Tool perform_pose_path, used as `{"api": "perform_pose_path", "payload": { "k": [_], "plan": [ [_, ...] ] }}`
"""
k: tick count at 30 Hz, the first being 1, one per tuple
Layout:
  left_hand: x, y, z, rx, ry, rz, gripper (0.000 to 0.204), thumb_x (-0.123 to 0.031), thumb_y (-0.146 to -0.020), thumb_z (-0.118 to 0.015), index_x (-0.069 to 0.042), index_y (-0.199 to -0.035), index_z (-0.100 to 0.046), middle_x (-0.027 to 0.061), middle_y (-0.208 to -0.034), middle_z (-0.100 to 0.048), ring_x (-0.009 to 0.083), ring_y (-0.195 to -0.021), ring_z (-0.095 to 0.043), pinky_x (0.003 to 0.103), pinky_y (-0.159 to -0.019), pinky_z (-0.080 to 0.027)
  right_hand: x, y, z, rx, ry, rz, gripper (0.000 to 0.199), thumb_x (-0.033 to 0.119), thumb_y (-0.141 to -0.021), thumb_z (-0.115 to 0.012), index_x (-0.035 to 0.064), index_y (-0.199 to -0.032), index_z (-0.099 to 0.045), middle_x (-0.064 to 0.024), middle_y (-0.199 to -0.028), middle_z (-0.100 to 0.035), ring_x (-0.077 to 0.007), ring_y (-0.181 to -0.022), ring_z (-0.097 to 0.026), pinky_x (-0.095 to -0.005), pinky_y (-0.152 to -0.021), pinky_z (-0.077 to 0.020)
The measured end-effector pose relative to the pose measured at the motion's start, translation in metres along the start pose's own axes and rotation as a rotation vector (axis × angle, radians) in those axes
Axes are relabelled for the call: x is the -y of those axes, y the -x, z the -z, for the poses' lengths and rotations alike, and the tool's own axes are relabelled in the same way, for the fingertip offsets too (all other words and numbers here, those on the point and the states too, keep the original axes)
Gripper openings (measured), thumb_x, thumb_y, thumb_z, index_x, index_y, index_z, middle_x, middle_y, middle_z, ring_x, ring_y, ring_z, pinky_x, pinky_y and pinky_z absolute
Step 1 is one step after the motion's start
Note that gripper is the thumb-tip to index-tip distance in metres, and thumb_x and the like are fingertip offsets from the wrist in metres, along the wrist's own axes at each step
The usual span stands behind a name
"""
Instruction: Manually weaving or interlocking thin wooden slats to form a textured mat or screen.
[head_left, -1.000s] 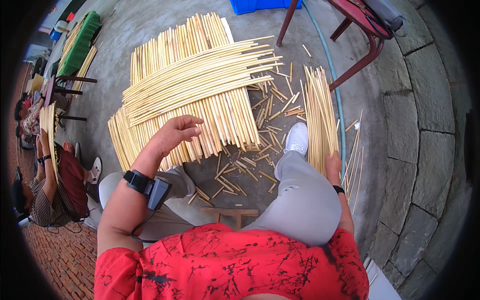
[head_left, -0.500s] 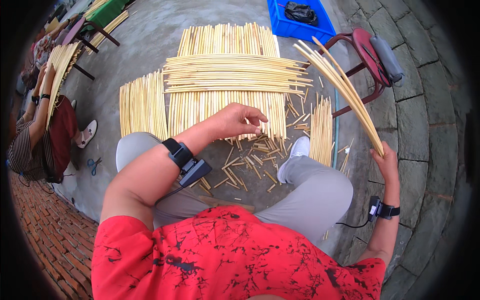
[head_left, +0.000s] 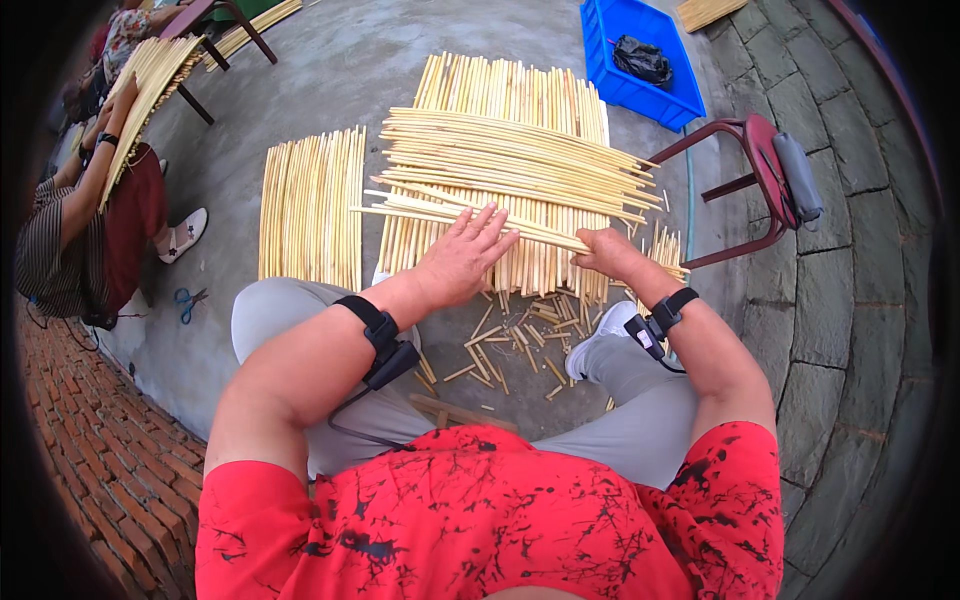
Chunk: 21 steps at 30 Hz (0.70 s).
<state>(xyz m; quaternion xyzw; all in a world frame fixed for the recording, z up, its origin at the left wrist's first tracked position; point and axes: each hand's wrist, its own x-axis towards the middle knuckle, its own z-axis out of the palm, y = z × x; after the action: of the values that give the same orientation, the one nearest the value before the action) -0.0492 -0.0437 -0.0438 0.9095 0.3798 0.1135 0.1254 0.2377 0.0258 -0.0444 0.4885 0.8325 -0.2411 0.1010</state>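
Note:
A few long pale stalks (head_left: 548, 236) lie slantwise, their right ends gripped in my right hand (head_left: 612, 254). My left hand (head_left: 458, 258) rests on these stalks near their middle, palm down with the fingers spread. Just beyond is a crosswise layer of stalks (head_left: 505, 150). Both lie over a wide row of stalks (head_left: 510, 85) that points away from me. The part of the row beneath my hands is partly hidden.
Another stalk row (head_left: 312, 205) lies left. Short cut pieces (head_left: 490, 355) litter the floor between my feet. A blue bin (head_left: 655, 95) and red stool (head_left: 765, 175) stand right. Blue scissors (head_left: 187, 304) lie left, near a seated person (head_left: 75, 240) holding stalks.
My right hand has brought the stalks from the far right down onto the pile, laying them crosswise. My left hand has flattened onto them. The view has shifted slightly.

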Motion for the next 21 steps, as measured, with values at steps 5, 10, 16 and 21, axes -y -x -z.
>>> {"api": "perform_pose_path", "payload": {
  "k": [5, 10, 16, 21],
  "plan": [
    [0.039, -0.001, -0.035, 0.132, -0.085, 0.262, 0.092, -0.036, -0.073, -0.071, -0.011, -0.143, -0.018, 0.0193, -0.146, -0.020, 0.0354, -0.137, -0.015, 0.048, -0.110, -0.014, -0.025, -0.030, -0.014, -0.016, 0.104, 0.021, 0.029, 0.028, -0.073, -0.068, 0.0060, -0.088, -0.056, -0.0171, -0.088, -0.060, -0.0348, -0.086, -0.058, -0.0426, -0.075, -0.0467],
    [0.057, -0.018, -0.070, 0.027, -0.154, 0.351, 0.075, -0.041, -0.084, -0.056, -0.013, -0.143, -0.019, 0.0174, -0.147, -0.020, 0.0344, -0.137, -0.013, 0.051, -0.110, -0.011, -0.031, -0.037, -0.013, -0.233, 0.166, -0.001, 0.040, 0.033, -0.073, -0.069, 0.0048, -0.094, -0.050, -0.0132, -0.095, -0.052, -0.0335, -0.095, -0.053, -0.0415, -0.079, -0.0447],
    [0.074, -0.008, -0.068, 0.027, -0.223, 0.405, 0.067, -0.042, -0.088, -0.049, -0.016, -0.143, -0.023, 0.0159, -0.147, -0.019, 0.0333, -0.138, -0.011, 0.053, -0.109, -0.008, -0.036, -0.034, -0.031, -0.296, 0.156, 0.099, 0.068, 0.037, -0.076, -0.065, 0.0034, -0.129, -0.038, -0.0186, -0.122, -0.044, -0.0335, -0.117, -0.041, -0.0433, -0.100, -0.0306],
    [0.067, -0.014, -0.072, 0.021, -0.247, 0.402, 0.067, -0.041, -0.087, -0.049, -0.013, -0.142, -0.024, 0.0161, -0.147, -0.019, 0.0332, -0.138, -0.011, 0.052, -0.110, -0.008, -0.038, -0.014, -0.052, -0.253, 0.274, 0.131, 0.079, 0.045, -0.085, -0.052, 0.0040, -0.142, -0.017, -0.0209, -0.147, -0.015, -0.0331, -0.138, -0.012, -0.0511, -0.110, -0.0063]
  ]
}}
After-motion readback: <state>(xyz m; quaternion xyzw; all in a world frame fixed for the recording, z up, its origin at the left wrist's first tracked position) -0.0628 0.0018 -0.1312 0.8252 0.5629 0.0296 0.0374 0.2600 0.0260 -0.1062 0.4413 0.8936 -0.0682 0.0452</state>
